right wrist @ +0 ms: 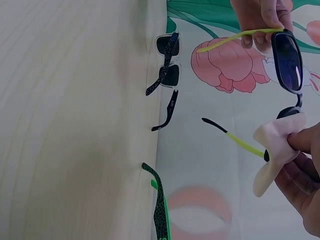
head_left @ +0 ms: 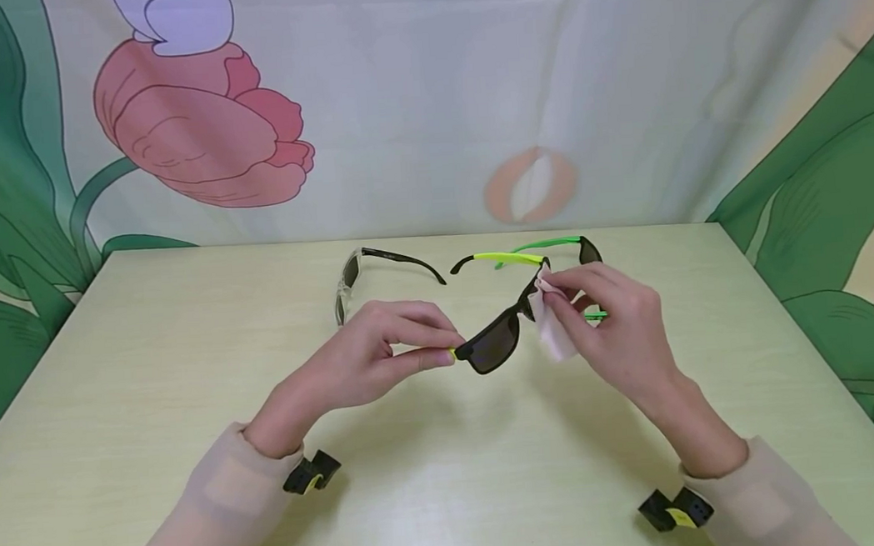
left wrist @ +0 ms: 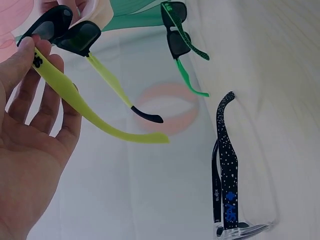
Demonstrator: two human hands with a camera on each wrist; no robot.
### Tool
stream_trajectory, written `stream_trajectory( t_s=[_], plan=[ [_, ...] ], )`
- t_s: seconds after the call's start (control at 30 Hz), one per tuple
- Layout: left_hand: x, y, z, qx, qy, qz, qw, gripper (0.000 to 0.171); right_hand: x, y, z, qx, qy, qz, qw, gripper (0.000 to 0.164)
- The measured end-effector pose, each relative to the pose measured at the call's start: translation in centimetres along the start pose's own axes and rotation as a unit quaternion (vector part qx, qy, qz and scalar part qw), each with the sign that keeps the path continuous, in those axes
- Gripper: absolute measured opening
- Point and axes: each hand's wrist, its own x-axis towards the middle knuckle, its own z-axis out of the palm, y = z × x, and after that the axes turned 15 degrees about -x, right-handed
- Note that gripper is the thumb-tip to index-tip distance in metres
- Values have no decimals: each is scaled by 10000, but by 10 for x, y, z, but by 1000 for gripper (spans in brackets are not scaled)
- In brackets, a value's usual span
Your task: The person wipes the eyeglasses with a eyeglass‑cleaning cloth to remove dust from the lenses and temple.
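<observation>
Black-framed sunglasses point(head_left: 494, 346) with yellow-green temples are held up above the table, tilted, between both hands. My left hand point(head_left: 382, 351) pinches them at the hinge on the left end, thumb against fingers. With thumb and fingers, my right hand point(head_left: 616, 320) pinches a pale pink cloth point(head_left: 553, 324) around the other lens. The cloth covers most of that lens; in the right wrist view the cloth point(right wrist: 277, 150) folds over the frame's end. Both yellow-green temples point away from me, seen plainly in the left wrist view point(left wrist: 75, 95).
Clear-framed sunglasses point(head_left: 351, 270) with dark speckled temples stand on the table point(head_left: 150, 366) at the back left. Behind my right hand are green-templed sunglasses point(head_left: 589, 249), partly hidden. A printed curtain point(head_left: 396, 100) hangs along the table's far edge.
</observation>
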Motion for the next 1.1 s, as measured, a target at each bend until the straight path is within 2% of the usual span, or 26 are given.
stream_trajectory(
  t_s=[0.67, 1.1],
  plan=[
    [-7, 5, -5, 376, -174, 113, 9991, 23, 2, 13, -7, -268, -292, 386, 9985, 24],
    [-9, 0, -7, 926, -358, 47, 9951, 24, 7, 10, -13, 86, -395, -161, 9991, 25]
  ],
)
